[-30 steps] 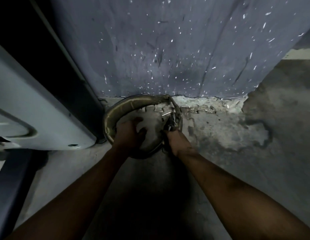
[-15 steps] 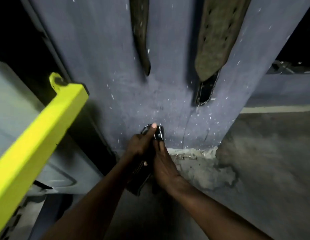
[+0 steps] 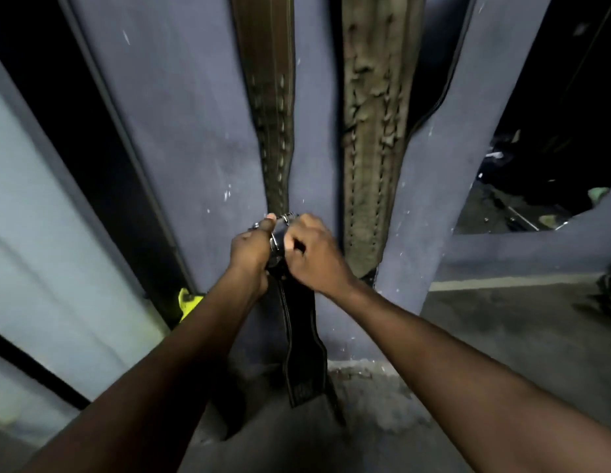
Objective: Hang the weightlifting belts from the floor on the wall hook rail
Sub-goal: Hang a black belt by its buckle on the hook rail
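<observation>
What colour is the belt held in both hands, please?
Black belt with a silver buckle; head view.

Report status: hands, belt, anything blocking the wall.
Left hand and right hand both gripping the buckle end of the dark belt, strap hanging down. Two hung belts on the wall directly ahead. Hook rail not in view.
</observation>
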